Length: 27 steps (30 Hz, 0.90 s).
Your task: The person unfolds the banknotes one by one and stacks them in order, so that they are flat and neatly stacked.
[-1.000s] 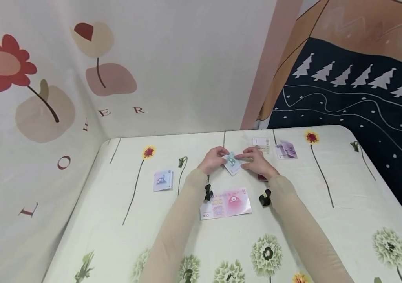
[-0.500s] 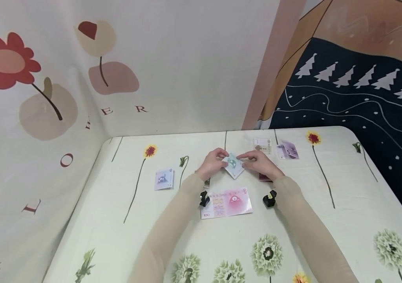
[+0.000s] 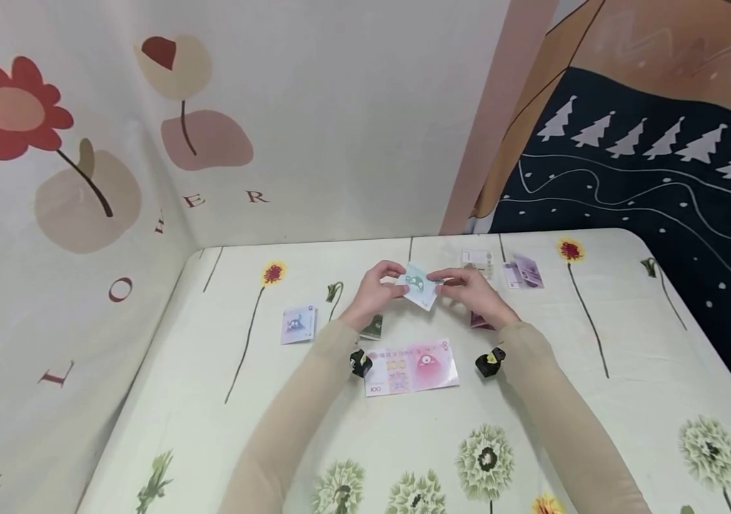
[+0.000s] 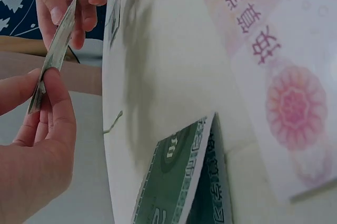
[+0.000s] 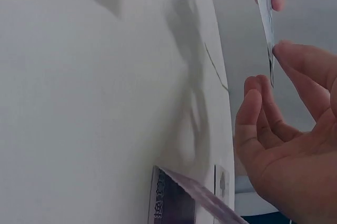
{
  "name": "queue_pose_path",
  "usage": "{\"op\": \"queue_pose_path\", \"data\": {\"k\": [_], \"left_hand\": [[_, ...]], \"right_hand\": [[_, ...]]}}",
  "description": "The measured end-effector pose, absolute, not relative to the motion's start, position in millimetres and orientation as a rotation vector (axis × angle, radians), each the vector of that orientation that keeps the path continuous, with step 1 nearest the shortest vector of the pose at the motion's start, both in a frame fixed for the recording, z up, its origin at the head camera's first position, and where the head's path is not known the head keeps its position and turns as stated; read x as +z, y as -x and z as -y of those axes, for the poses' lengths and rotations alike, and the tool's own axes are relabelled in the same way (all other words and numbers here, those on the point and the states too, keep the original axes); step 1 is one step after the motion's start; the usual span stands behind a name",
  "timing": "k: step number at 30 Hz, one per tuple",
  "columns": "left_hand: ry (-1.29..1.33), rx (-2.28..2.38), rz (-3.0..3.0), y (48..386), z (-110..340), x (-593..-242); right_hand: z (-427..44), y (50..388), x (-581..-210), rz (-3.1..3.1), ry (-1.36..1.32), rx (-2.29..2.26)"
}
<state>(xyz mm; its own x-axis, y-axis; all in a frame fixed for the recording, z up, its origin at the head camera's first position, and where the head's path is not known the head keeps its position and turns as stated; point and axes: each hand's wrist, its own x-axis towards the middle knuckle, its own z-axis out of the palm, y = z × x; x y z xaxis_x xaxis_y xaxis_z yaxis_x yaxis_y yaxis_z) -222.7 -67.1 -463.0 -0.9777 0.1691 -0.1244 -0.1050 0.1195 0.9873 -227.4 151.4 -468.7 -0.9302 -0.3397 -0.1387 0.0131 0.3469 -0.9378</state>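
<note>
Near the far middle of the table my left hand [image 3: 375, 291] pinches a folded pale blue-green banknote [image 3: 418, 287] by its left edge. The left wrist view shows this banknote [image 4: 57, 48] edge-on, raised off the cloth. At its other edge is my right hand [image 3: 473, 294]. One digit of that hand touches the note, while its other fingers [image 5: 250, 113] lie loosely bent, with a gap to the paper. Below my left wrist a folded green banknote [image 4: 176, 174] stands like a tent. A flat pink 100 banknote [image 3: 412, 368] lies between my forearms.
A folded blue banknote [image 3: 298, 325] stands to the left. Partly behind my right hand is a dark red folded banknote [image 3: 480, 321]. Farther back are a pale beige banknote [image 3: 477, 261] and a folded purple banknote [image 3: 525, 272]. White cloth [image 3: 340, 243] hangs behind the table.
Both hands have lifted the folded blue-green banknote a little up and away. My left hand has shifted left, and the green folded banknote now shows below it.
</note>
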Motion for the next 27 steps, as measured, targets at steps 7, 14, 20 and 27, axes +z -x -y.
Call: {"op": "queue_pose_path", "data": {"k": [7,14,20,27], "left_hand": [[-0.103,1.950,-2.179,214,77,-456],[-0.106,1.922,-2.200,210,86,-451],[-0.101,1.954,-2.190,208,90,-443],[-0.090,1.921,-2.210,205,94,-442]], "right_hand": [[-146,220,-470,-2.296,0.388,-1.678],[-142,210,-465,-2.275,0.381,-1.749],[-139,206,-463,-2.224,0.391,-1.815],[-134,203,-458,-2.237,0.392,-1.858]]}}
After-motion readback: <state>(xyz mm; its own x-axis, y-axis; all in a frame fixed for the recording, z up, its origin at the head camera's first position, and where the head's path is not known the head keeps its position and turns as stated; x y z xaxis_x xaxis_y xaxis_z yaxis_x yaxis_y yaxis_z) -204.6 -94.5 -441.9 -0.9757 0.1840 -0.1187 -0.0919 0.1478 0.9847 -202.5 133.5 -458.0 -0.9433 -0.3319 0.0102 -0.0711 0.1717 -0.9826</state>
